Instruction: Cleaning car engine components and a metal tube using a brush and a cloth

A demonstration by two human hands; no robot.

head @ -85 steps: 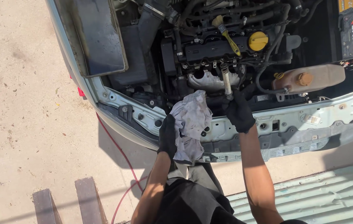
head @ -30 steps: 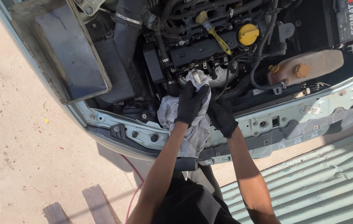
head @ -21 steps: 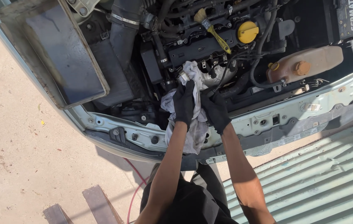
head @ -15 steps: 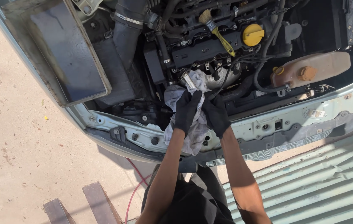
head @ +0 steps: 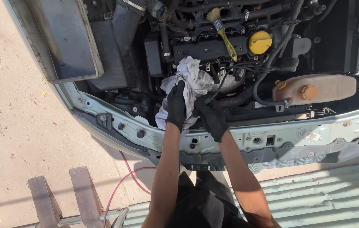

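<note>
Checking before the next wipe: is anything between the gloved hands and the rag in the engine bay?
Nothing visible. The left hand grips the white rag directly, and the right hand presses against its lower edge. The yellow-handled brush lies apart, farther back on the engine.

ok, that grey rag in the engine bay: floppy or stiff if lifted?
Probably floppy: the rag lies crumpled in soft folds and drapes down over the car's front crossmember. Likely light, since the left hand bunches it easily. It looks apt to snag on the hoses nearby.
</note>
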